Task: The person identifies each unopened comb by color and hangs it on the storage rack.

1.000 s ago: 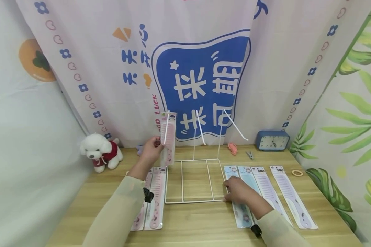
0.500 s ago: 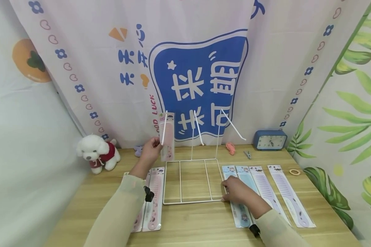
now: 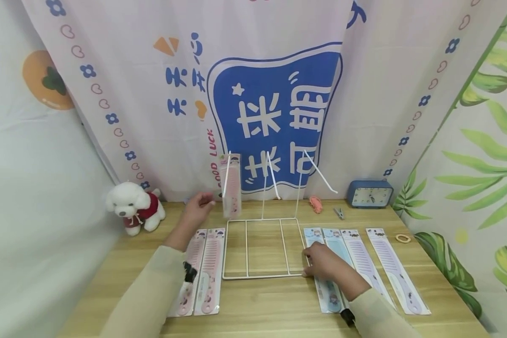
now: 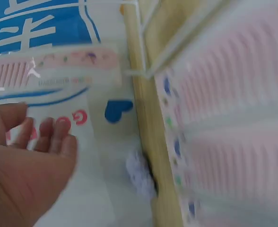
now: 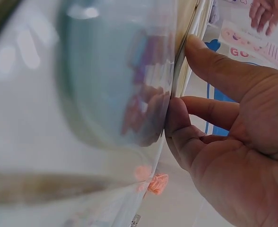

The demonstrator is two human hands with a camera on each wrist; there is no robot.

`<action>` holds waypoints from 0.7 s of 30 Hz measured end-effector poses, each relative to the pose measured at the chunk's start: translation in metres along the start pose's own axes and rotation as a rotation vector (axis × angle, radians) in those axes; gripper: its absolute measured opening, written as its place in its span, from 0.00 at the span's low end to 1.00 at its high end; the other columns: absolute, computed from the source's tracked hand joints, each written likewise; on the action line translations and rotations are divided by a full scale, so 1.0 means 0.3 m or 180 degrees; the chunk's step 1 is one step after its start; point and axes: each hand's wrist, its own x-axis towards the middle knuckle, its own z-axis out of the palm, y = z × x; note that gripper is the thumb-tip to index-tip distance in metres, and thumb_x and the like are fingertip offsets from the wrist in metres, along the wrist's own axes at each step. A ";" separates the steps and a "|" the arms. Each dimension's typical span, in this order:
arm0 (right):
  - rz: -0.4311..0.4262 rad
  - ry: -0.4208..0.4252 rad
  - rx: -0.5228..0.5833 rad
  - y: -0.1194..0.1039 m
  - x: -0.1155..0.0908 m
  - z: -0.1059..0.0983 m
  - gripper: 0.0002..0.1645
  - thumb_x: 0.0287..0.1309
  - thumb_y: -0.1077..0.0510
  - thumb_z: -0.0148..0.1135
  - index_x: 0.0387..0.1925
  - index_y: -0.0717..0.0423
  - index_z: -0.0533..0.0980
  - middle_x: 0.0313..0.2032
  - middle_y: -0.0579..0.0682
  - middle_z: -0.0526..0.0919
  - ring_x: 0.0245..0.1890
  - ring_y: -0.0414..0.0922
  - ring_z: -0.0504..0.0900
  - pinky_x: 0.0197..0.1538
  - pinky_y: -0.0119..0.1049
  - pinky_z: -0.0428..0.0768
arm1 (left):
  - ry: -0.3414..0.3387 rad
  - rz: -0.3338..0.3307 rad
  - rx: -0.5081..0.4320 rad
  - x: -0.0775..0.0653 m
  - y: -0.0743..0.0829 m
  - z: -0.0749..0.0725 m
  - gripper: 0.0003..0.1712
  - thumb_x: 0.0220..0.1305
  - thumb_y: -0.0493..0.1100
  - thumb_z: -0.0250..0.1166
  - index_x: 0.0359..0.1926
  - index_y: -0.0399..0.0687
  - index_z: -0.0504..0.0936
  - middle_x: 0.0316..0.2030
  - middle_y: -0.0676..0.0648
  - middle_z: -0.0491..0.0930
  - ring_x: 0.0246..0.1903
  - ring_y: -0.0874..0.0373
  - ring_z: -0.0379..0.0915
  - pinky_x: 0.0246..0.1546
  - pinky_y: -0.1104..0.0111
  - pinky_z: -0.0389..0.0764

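Wooden table (image 3: 262,305), white wire rack (image 3: 247,249) – a packaged pink comb (image 3: 233,188) hanging at the rack's left prong (image 3: 226,176)

A white plush dog (image 3: 135,208) sits at the back left; flat on the table lie other pink combs (image 3: 211,277) left of the rack, two blue combs (image 3: 332,300) and two purple combs (image 3: 399,272) to its right; the left hand (image 3: 197,207), just beside the hanging comb, has its fingers loosely bent; the right hand (image 3: 324,263) pinches the rack's near right corner – thumb against curled fingers; a blue clock (image 3: 370,194) stands behind, then a clip (image 3: 339,213)
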 end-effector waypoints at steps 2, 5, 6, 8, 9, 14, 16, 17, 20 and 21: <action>-0.0013 -0.0008 0.0004 -0.002 0.000 0.002 0.32 0.58 0.54 0.85 0.59 0.64 0.83 0.41 0.52 0.79 0.40 0.46 0.75 0.45 0.46 0.80 | -0.0049 -0.0010 0.0492 -0.042 -0.043 -0.038 0.26 0.81 0.42 0.61 0.73 0.34 0.73 0.70 0.30 0.76 0.71 0.34 0.74 0.75 0.43 0.76; -0.0047 0.0018 -0.0009 -0.002 -0.002 0.002 0.31 0.58 0.54 0.85 0.58 0.64 0.84 0.40 0.51 0.79 0.40 0.46 0.75 0.45 0.46 0.79 | -0.0195 -0.0137 0.1178 -0.124 -0.091 -0.092 0.30 0.78 0.44 0.64 0.72 0.30 0.72 0.66 0.26 0.77 0.66 0.30 0.75 0.69 0.39 0.79; -0.0058 0.0033 -0.0016 -0.001 -0.003 0.001 0.30 0.58 0.54 0.85 0.56 0.64 0.84 0.39 0.51 0.78 0.39 0.46 0.74 0.44 0.46 0.79 | -0.0228 -0.0221 0.1356 -0.152 -0.108 -0.105 0.32 0.77 0.45 0.65 0.71 0.28 0.71 0.66 0.24 0.77 0.66 0.28 0.75 0.68 0.38 0.79; -0.0073 0.0062 -0.0043 0.000 -0.005 -0.003 0.28 0.57 0.54 0.85 0.54 0.63 0.84 0.38 0.51 0.78 0.39 0.46 0.74 0.44 0.46 0.79 | -0.0282 -0.0401 0.1680 -0.206 -0.134 -0.128 0.37 0.75 0.46 0.68 0.71 0.23 0.69 0.65 0.20 0.75 0.65 0.24 0.74 0.67 0.35 0.78; -0.0080 0.0071 -0.0044 0.000 -0.006 -0.004 0.28 0.57 0.55 0.85 0.54 0.63 0.84 0.38 0.51 0.78 0.39 0.46 0.74 0.44 0.46 0.79 | -0.0292 -0.0516 0.1813 -0.231 -0.146 -0.138 0.40 0.73 0.46 0.69 0.72 0.20 0.67 0.64 0.18 0.74 0.65 0.22 0.73 0.67 0.34 0.77; -0.0101 0.0038 -0.0044 0.003 -0.006 -0.004 0.23 0.56 0.55 0.85 0.47 0.60 0.84 0.35 0.50 0.76 0.37 0.46 0.73 0.40 0.44 0.76 | -0.0343 -0.1140 0.2234 -0.332 -0.201 -0.174 0.52 0.69 0.48 0.73 0.71 0.10 0.57 0.58 0.13 0.70 0.60 0.20 0.73 0.65 0.32 0.77; -0.0101 0.0037 -0.0040 0.003 -0.005 -0.002 0.21 0.56 0.55 0.85 0.44 0.58 0.83 0.34 0.50 0.75 0.36 0.47 0.73 0.39 0.43 0.75 | -0.0371 -0.1258 0.2277 -0.361 -0.217 -0.186 0.54 0.66 0.49 0.75 0.69 0.09 0.56 0.53 0.14 0.72 0.55 0.22 0.76 0.62 0.34 0.80; -0.0102 0.0040 -0.0042 0.003 -0.004 -0.001 0.20 0.56 0.54 0.85 0.43 0.58 0.83 0.34 0.50 0.75 0.35 0.47 0.73 0.39 0.43 0.74 | -0.0379 -0.1270 0.2293 -0.374 -0.223 -0.193 0.55 0.64 0.49 0.76 0.67 0.08 0.56 0.51 0.14 0.73 0.53 0.23 0.77 0.61 0.35 0.81; -0.0092 0.0037 -0.0035 0.000 -0.003 0.002 0.19 0.56 0.54 0.85 0.41 0.57 0.82 0.34 0.50 0.75 0.35 0.47 0.73 0.38 0.42 0.73 | -0.0447 -0.1212 0.2371 -0.409 -0.238 -0.215 0.55 0.63 0.48 0.78 0.65 0.06 0.56 0.47 0.16 0.77 0.50 0.25 0.81 0.58 0.37 0.84; -0.0093 0.0032 -0.0031 -0.001 -0.003 0.003 0.19 0.56 0.54 0.85 0.41 0.56 0.82 0.34 0.50 0.75 0.35 0.47 0.73 0.37 0.42 0.73 | -0.0472 -0.1198 0.2412 -0.417 -0.244 -0.222 0.54 0.63 0.47 0.77 0.64 0.05 0.56 0.46 0.17 0.78 0.49 0.26 0.82 0.57 0.37 0.84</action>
